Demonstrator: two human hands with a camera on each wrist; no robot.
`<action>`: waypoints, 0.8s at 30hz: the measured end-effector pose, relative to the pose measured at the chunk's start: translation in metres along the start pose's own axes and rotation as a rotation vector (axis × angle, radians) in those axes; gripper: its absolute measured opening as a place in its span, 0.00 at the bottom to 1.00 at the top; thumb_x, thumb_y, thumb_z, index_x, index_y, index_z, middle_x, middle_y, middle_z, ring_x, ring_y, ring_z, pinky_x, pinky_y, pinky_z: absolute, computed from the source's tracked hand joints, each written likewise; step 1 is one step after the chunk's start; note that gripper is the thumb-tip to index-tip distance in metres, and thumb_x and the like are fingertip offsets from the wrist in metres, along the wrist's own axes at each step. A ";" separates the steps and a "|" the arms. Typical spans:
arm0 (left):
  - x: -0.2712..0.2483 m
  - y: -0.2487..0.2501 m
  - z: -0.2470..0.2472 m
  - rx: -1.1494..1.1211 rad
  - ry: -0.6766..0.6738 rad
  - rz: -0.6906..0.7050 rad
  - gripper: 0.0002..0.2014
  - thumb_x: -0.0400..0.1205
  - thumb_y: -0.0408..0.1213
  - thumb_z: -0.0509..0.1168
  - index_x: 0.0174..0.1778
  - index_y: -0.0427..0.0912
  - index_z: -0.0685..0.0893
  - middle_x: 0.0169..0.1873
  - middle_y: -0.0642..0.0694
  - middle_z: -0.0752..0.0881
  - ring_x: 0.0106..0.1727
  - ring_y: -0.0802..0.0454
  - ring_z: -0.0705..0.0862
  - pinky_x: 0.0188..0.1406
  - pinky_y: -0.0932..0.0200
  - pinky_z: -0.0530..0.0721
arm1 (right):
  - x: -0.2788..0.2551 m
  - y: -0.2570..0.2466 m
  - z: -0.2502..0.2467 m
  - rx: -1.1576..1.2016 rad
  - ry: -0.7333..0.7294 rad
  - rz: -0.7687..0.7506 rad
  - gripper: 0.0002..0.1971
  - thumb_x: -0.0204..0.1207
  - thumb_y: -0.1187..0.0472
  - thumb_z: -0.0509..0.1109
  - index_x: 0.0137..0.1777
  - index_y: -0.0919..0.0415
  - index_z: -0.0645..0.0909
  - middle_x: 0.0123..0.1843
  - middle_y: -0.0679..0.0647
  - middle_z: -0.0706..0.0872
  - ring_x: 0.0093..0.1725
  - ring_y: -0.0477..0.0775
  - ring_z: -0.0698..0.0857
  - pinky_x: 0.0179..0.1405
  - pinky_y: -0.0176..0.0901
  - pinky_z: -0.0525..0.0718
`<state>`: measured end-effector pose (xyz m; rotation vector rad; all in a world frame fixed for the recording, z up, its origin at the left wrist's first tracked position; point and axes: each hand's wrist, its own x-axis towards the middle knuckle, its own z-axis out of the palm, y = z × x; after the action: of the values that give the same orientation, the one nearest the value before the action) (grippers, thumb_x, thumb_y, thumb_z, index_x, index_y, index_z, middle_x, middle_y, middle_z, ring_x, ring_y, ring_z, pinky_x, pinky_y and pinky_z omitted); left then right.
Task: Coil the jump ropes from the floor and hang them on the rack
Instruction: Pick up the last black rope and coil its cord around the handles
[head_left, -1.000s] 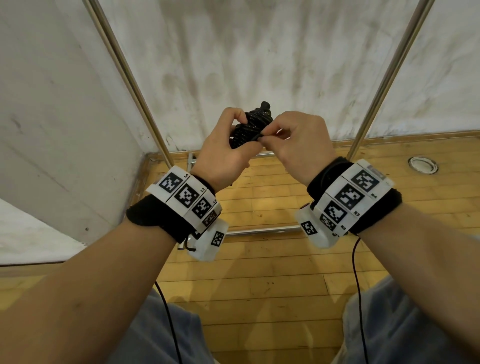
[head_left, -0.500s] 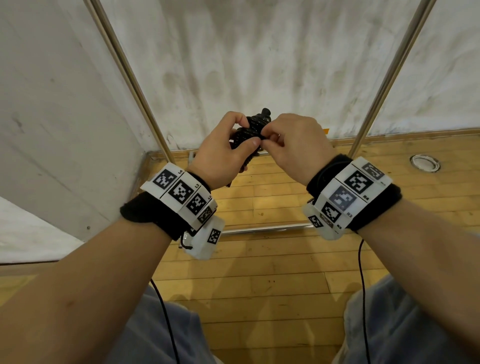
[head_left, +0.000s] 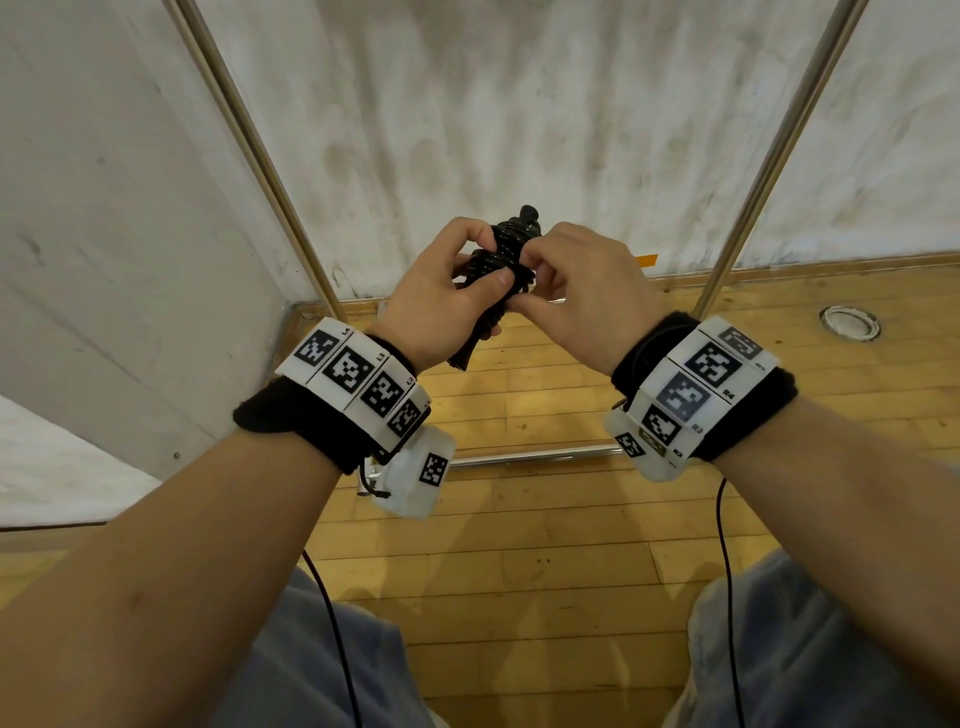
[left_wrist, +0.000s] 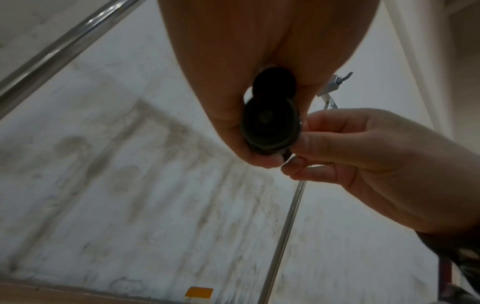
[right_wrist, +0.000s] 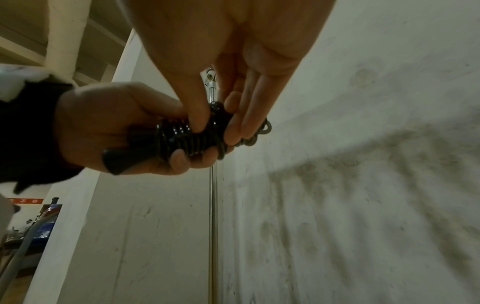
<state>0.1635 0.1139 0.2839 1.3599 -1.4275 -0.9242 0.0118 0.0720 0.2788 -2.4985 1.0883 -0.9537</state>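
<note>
Stained white wall (head_left: 519, 130) fills the background; wood plank floor (head_left: 519, 545) below it. Metal rack: two slanted uprights (head_left: 249, 156) and a low horizontal bar (head_left: 530, 456) near the floor, behind the wrists.

Left hand (head_left: 441, 296) and right hand (head_left: 592, 296) are raised together in front of the rack, between the two uprights, clear of the floor.

Left hand: fingers and thumb curled around the black jump rope (head_left: 501, 260), which is wound in tight turns around its own handles. Right wrist view shows the glossy cord turns (right_wrist: 187, 137) stacked side by side and a handle end (right_wrist: 114, 162) sticking out below the left palm.

Right hand: thumb and fingertips (right_wrist: 231, 125) pinch the cord at the outer end of the bundle. Left wrist view shows two round handle ends (left_wrist: 270, 125), one above the other.

Small orange marker (head_left: 647, 259) at the wall base, right of the hands.
</note>
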 end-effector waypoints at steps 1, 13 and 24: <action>0.000 0.000 0.000 -0.014 -0.011 -0.006 0.09 0.84 0.30 0.63 0.48 0.48 0.71 0.46 0.39 0.83 0.34 0.41 0.84 0.35 0.45 0.88 | 0.001 0.000 -0.001 -0.004 0.005 -0.003 0.09 0.71 0.59 0.75 0.48 0.62 0.82 0.40 0.50 0.77 0.40 0.51 0.79 0.46 0.49 0.82; -0.001 0.003 0.008 -0.031 -0.024 -0.005 0.08 0.83 0.27 0.63 0.48 0.44 0.72 0.46 0.35 0.81 0.33 0.40 0.82 0.40 0.33 0.86 | 0.001 -0.001 -0.006 -0.156 0.050 0.024 0.08 0.69 0.55 0.69 0.41 0.59 0.84 0.34 0.47 0.77 0.37 0.49 0.77 0.39 0.40 0.73; 0.007 0.003 0.017 -0.366 -0.072 -0.256 0.20 0.88 0.46 0.51 0.69 0.36 0.72 0.42 0.44 0.88 0.36 0.47 0.88 0.29 0.54 0.86 | -0.007 -0.004 0.003 -0.029 0.306 -0.113 0.05 0.69 0.67 0.70 0.40 0.69 0.85 0.41 0.61 0.84 0.33 0.57 0.84 0.33 0.43 0.82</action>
<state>0.1466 0.1061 0.2826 1.2556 -1.0810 -1.3408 0.0126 0.0800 0.2748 -2.5163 1.0574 -1.3985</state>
